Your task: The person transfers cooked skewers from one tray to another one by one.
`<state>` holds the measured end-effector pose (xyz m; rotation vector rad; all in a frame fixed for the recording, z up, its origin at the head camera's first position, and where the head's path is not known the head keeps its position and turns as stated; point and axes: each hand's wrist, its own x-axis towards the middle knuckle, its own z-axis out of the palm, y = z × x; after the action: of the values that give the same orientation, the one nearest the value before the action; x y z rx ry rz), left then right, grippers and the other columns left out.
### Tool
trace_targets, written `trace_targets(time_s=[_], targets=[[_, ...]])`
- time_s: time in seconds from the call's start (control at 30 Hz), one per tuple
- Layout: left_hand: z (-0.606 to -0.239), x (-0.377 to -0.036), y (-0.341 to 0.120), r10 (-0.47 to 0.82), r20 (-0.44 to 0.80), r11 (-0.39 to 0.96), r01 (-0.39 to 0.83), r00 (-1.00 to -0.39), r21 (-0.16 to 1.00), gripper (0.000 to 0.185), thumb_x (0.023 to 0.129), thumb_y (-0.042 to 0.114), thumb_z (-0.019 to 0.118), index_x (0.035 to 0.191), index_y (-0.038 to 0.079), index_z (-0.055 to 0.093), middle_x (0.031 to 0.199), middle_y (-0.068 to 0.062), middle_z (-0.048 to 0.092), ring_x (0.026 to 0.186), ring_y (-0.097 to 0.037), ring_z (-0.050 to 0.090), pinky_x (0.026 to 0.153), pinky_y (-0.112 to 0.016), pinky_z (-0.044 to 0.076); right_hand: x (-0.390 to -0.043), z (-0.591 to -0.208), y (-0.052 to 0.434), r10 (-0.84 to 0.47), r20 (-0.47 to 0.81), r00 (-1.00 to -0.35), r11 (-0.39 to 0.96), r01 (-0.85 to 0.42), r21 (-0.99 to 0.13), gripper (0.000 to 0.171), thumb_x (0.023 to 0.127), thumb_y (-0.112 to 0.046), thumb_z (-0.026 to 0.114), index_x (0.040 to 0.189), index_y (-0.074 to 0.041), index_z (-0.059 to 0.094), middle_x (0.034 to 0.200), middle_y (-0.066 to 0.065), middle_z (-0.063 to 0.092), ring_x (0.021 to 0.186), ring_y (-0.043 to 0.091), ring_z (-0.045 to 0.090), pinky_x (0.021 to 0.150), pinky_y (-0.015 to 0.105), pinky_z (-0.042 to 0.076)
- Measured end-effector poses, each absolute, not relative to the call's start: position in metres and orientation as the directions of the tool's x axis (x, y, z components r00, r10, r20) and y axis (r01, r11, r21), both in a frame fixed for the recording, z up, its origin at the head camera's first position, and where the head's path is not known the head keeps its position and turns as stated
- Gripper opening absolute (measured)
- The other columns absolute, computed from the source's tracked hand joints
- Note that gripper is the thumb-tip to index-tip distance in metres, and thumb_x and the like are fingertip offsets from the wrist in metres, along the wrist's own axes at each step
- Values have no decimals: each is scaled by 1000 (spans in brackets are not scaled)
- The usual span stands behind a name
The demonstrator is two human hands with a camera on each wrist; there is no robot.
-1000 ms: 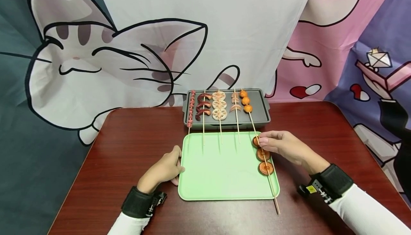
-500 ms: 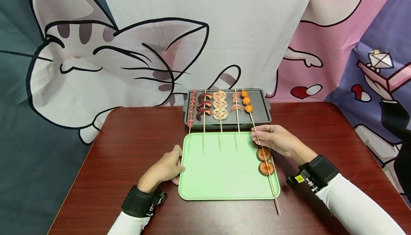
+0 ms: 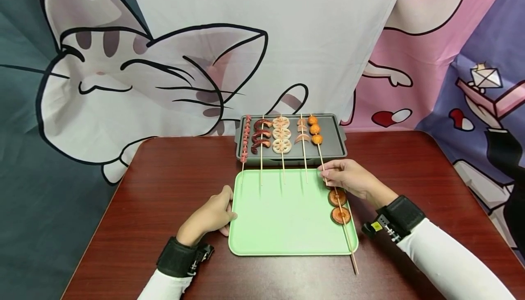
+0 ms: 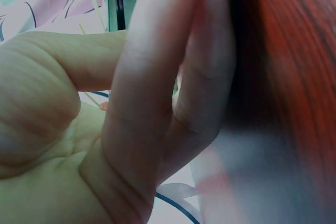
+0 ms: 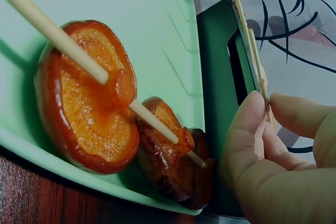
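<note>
My left hand (image 3: 208, 214) grips the left rim of a light green tray (image 3: 283, 220), thumb on top; in the left wrist view its fingers fill most of the picture. At the tray's far right corner, my right hand (image 3: 353, 179) pinches the lower stick of a skewer of orange balls (image 3: 315, 129) between thumb and fingertips. The balls lie on the dark grill pan (image 3: 334, 147). Below that hand, a skewer of brown mushroom slices (image 3: 340, 215) lies along the tray's right side, its stick jutting over the near rim. The hand hides its farthest slice.
On the pan, left of the orange balls, lie skewers of pink meat pieces (image 3: 245, 138), dark red tentacles (image 3: 261, 135), lotus root slices (image 3: 281, 145) and pale pink pieces (image 3: 302, 137). Their sticks overhang the tray's far edge. A printed curtain (image 3: 320, 40) hangs behind the table (image 3: 172, 168).
My right hand has shifted left and slightly away from me, from beside the farthest mushroom slice. The orange-ball skewer's lower stick has swung a little left. My left hand stays put.
</note>
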<state>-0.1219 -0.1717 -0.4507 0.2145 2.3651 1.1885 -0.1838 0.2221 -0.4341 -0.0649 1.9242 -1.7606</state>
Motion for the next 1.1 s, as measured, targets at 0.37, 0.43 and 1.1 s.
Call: trace_targets(time_s=[0.37, 0.43, 1.1], targets=[[-450, -122, -172, 339, -344, 611, -73, -875, 788, 25, 96, -9, 63, 111, -3, 44, 77, -15, 53, 47, -26, 64, 47, -36, 61, -187, -433, 221, -363, -321, -875, 159, 281, -946, 38, 102, 0, 62, 130, 22, 51, 95, 4, 74, 82, 8, 66, 76, 20, 62], [-450, -122, -172, 340, -344, 610, -73, -875, 789, 25, 96, -9, 62, 111, -3, 44, 78, -16, 53, 47, -26, 64, 47, -36, 61, -186, -433, 221, -359, -316, -878, 164, 274, -948, 37, 102, 0, 61, 130, 22, 50, 95, 4, 73, 83, 9, 67, 76, 20, 62], [-451, -122, -172, 353, -350, 596, -80, -868, 799, 26, 96, -9, 62, 114, -3, 44, 78, -17, 53, 47, -27, 65, 47, -37, 61, -182, -433, 227, -347, -312, -884, 184, 262, -947, 35, 102, 3, 59, 129, 22, 49, 99, 7, 71, 86, 12, 69, 76, 21, 63]])
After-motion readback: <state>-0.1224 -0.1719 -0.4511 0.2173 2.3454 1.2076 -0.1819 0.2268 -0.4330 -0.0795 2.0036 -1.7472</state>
